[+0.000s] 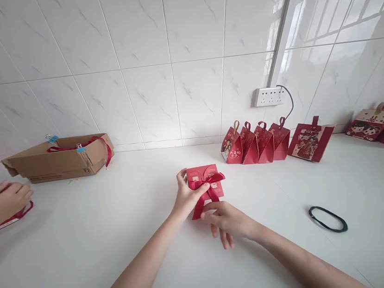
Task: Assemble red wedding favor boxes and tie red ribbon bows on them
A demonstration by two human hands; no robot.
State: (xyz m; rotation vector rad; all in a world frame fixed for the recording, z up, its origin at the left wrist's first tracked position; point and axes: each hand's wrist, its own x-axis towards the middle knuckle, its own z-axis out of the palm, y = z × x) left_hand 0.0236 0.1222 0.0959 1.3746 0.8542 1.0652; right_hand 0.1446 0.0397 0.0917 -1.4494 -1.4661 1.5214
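Observation:
A small red gift box (220, 188) with gold lettering sits on the table, tied with a shiny red ribbon bow (217, 177). My left hand (186, 194) grips its left side, the thumb pressed on the knot of the bow. Two ribbon tails hang toward me over the box's front. My right hand (227, 221) is just below the box, thumb and forefinger closed together at the end of the left ribbon tail (198, 208). The other fingers of that hand hang loose. Part of the second tail is hidden behind it.
At the left, a co-worker's hand (5, 202) holds a red item. Behind stands a cardboard box (61, 164) with red ribbon inside. Several red handled gift boxes (264, 143) line the wall to the right, under a power strip (270, 96). A black loop (327, 220) lies front right.

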